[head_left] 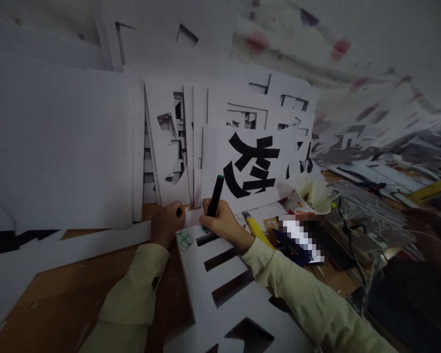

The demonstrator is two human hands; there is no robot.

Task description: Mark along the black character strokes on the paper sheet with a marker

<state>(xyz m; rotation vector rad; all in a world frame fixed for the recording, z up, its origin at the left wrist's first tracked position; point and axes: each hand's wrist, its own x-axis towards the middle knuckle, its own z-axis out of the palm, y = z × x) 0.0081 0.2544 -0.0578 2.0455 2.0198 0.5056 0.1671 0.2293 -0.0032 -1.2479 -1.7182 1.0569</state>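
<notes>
My right hand (pixel 220 218) is closed round a black marker (pixel 216 196) with a green end pointing up; its tip is hidden near the top edge of a white board (pixel 202 264). Several slots and shapes are cut through this board. Green looping scribbles (pixel 184 240) mark its upper left corner. Just left of that corner, my left hand (pixel 167 221) is closed round a small dark piece, perhaps the marker's cap, of which only the end shows. A white sheet with a bold black character (pixel 252 164) stands upright behind my right hand.
More cut-out white boards (pixel 169 147) lean behind, and a large plain board (pixel 66 147) stands at left. Right of my hand are a yellow cutter (pixel 259 231), a paper bowl (pixel 308 198), a blurred-out phone (pixel 303 240) and tangled cables. Another person's arm (pixel 431 245) shows at far right.
</notes>
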